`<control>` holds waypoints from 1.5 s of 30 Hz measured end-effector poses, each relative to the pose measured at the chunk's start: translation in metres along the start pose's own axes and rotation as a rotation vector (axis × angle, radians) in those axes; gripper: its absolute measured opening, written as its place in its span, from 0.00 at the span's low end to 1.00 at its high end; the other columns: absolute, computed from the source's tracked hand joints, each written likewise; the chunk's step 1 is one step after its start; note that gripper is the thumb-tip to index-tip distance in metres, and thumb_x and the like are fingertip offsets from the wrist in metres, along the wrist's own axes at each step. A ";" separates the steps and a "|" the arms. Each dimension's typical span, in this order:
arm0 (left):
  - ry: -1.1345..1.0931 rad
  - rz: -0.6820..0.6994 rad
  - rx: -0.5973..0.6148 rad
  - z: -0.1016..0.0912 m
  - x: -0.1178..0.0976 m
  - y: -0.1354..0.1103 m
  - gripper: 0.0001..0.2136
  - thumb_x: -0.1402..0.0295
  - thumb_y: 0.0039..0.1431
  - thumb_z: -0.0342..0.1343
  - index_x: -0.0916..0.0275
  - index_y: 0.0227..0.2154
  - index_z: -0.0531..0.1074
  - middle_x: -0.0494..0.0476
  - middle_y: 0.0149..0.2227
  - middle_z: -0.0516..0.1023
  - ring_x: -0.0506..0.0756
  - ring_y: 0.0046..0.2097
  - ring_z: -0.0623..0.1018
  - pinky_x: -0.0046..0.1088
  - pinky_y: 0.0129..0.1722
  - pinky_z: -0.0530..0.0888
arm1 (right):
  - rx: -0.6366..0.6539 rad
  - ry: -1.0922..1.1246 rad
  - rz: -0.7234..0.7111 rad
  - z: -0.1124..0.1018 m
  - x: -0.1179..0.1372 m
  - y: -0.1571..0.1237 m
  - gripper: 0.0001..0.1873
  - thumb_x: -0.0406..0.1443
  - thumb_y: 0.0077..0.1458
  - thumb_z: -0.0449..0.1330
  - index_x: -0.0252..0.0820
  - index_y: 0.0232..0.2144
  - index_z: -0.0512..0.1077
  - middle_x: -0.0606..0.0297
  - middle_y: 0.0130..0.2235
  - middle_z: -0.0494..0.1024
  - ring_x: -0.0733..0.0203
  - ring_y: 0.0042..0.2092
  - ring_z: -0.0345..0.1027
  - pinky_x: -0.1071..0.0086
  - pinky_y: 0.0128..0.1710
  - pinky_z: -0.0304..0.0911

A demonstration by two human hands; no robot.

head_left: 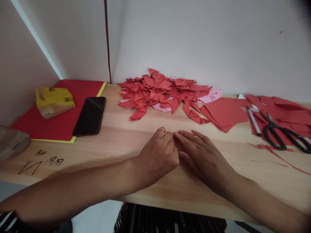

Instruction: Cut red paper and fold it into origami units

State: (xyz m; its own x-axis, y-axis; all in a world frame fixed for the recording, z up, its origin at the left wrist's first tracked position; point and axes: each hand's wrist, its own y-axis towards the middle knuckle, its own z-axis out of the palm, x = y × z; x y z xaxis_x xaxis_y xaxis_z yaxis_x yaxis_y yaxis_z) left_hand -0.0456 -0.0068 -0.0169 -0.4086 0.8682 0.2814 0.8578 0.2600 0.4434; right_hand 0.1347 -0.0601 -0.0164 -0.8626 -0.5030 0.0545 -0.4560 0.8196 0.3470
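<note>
Paper sliver (187, 132), long axis left-right

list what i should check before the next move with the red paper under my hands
1. Red paper lying on the table under both hands: ok, only a sliver shows past the fingertips.
2. Right hand flat on it, fingers stretched out: ok.
3. Left hand pinching the paper: cannot tell, its curled fingers hide the contact.
4. Edges and crease lined up: cannot tell, covered by the hands.
5. Scissors and pen away from the hands: ok, they lie off to the right.
6. Bare wood between the hands and the folded pile: ok.
</note>
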 end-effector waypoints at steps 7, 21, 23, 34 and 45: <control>0.019 -0.032 0.051 -0.005 -0.003 0.000 0.09 0.80 0.60 0.50 0.69 0.30 0.76 0.60 0.30 0.79 0.56 0.34 0.75 0.41 0.46 0.70 | -0.015 -0.025 -0.008 0.005 0.001 -0.003 0.18 0.33 0.65 0.50 0.26 0.53 0.67 0.46 0.52 0.76 0.51 0.57 0.69 0.53 0.57 0.64; 0.041 -0.039 0.029 -0.006 -0.007 -0.001 0.09 0.81 0.59 0.49 0.71 0.31 0.75 0.60 0.29 0.78 0.56 0.33 0.75 0.40 0.43 0.70 | 0.041 0.024 -0.002 0.003 0.006 -0.003 0.25 0.33 0.65 0.48 0.27 0.61 0.58 0.43 0.59 0.70 0.50 0.63 0.60 0.49 0.61 0.60; 0.033 -0.044 0.024 -0.005 -0.006 -0.001 0.10 0.82 0.60 0.48 0.71 0.33 0.75 0.61 0.31 0.79 0.56 0.34 0.75 0.40 0.43 0.70 | 0.043 0.081 -0.023 0.006 0.008 -0.003 0.26 0.33 0.65 0.49 0.29 0.63 0.57 0.45 0.58 0.70 0.52 0.62 0.61 0.50 0.60 0.60; -0.006 -0.062 0.043 -0.008 -0.003 -0.001 0.09 0.80 0.60 0.50 0.73 0.35 0.76 0.61 0.31 0.79 0.56 0.35 0.76 0.41 0.43 0.71 | 0.000 0.021 -0.051 0.008 0.006 -0.002 0.22 0.31 0.64 0.50 0.30 0.59 0.60 0.48 0.55 0.74 0.54 0.58 0.67 0.52 0.61 0.59; -0.152 -0.093 0.147 -0.008 0.009 0.000 0.08 0.79 0.61 0.50 0.66 0.29 0.72 0.55 0.28 0.77 0.55 0.34 0.74 0.39 0.41 0.67 | -0.036 0.034 0.074 0.006 -0.018 -0.006 0.20 0.34 0.64 0.51 0.38 0.58 0.63 0.53 0.53 0.77 0.54 0.53 0.72 0.52 0.55 0.65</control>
State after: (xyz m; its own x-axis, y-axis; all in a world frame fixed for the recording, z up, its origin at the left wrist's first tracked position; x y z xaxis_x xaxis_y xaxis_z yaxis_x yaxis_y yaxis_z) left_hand -0.0517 -0.0021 -0.0071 -0.4455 0.8887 0.1088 0.8596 0.3905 0.3295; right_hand 0.1519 -0.0539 -0.0252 -0.8856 -0.4506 0.1126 -0.3822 0.8447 0.3746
